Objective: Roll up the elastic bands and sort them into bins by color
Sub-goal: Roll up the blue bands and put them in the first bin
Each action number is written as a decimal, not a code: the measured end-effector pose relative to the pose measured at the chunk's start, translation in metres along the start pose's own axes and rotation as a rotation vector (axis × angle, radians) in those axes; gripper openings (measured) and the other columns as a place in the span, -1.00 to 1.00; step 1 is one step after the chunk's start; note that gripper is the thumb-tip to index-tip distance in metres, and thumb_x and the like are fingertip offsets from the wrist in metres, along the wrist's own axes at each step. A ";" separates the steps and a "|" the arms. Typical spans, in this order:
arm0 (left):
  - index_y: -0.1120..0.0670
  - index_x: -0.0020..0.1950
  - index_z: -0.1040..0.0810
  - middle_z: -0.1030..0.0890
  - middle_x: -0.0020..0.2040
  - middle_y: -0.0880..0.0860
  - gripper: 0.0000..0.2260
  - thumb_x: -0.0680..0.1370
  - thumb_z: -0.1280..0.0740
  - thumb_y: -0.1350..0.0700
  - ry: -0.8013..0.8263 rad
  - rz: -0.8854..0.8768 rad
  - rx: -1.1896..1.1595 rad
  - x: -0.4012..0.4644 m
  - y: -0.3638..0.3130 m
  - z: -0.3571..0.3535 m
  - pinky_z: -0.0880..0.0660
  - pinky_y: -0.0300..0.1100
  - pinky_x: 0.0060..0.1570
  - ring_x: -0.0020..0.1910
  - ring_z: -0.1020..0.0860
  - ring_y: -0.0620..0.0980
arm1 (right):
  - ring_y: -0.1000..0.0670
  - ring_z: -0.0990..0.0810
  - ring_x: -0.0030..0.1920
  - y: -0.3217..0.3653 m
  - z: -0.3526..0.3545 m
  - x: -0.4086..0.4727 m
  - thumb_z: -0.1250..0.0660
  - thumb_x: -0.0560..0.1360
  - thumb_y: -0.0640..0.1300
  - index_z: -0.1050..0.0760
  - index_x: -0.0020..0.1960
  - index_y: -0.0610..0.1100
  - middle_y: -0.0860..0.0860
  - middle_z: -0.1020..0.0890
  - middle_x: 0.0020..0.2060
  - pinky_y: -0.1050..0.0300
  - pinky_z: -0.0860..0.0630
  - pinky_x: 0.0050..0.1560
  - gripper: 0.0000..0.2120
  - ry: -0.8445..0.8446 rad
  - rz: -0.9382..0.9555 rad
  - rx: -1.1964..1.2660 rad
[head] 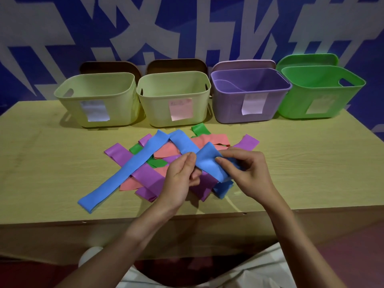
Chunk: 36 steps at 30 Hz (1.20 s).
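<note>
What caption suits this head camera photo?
Both hands start rolling a blue band before four bins.

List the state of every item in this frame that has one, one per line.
Left hand: pinching the blue elastic band.
Right hand: gripping the same band's folded end.
Long blue elastic band: mostly flat, not rolled yet.
Purple, salmon and green bands: loose, overlapping on the wooden table.
Two pale yellow plastic bins: upright, lids off.
Purple plastic bin: open.
Green plastic bin: open.
</note>
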<state>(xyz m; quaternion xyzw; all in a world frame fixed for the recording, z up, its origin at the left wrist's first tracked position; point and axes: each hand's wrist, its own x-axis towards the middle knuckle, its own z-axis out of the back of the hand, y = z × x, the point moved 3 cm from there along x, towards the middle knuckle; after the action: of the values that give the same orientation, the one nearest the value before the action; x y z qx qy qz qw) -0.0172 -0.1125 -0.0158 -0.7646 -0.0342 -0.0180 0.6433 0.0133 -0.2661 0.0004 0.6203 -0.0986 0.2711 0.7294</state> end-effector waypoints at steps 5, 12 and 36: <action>0.21 -0.02 -0.38 -0.28 -0.44 -0.02 -0.72 0.53 -0.15 -0.01 0.075 0.027 -0.096 0.000 -0.001 -0.001 -0.20 -0.32 -0.45 -0.48 -0.22 -0.16 | 0.23 -0.59 -0.21 0.003 -0.002 0.002 -0.40 0.44 -0.26 -0.59 -0.14 0.05 0.25 -0.65 -0.25 0.33 -0.48 -0.16 -0.80 -0.006 -0.005 0.024; 0.15 -0.26 -0.30 -0.31 -0.51 -0.03 -0.75 0.54 -0.14 0.01 0.157 0.073 -0.016 0.000 -0.003 0.000 -0.17 -0.27 -0.43 -0.51 -0.22 -0.13 | 0.15 -0.57 -0.23 -0.001 0.001 -0.002 -0.39 0.45 -0.28 -0.60 -0.13 -0.02 0.10 -0.63 -0.26 0.24 -0.49 -0.18 -0.84 -0.034 0.016 -0.014; 0.14 -0.06 -0.55 -0.53 -0.30 -0.01 -0.71 0.55 -0.25 -0.09 0.164 -0.173 0.470 0.006 -0.011 0.007 -0.40 -0.21 -0.29 -0.32 -0.48 -0.11 | 0.16 -0.61 -0.12 -0.002 0.003 0.001 -0.41 0.45 -0.20 -0.56 0.01 0.07 0.16 -0.67 -0.17 0.13 -0.59 -0.04 -0.78 -0.015 -0.112 0.041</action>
<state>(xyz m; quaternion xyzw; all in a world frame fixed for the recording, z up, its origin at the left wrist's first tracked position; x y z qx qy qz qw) -0.0123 -0.1038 -0.0062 -0.5843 -0.0504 -0.1263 0.8001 0.0162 -0.2691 -0.0002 0.6417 -0.0635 0.2271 0.7298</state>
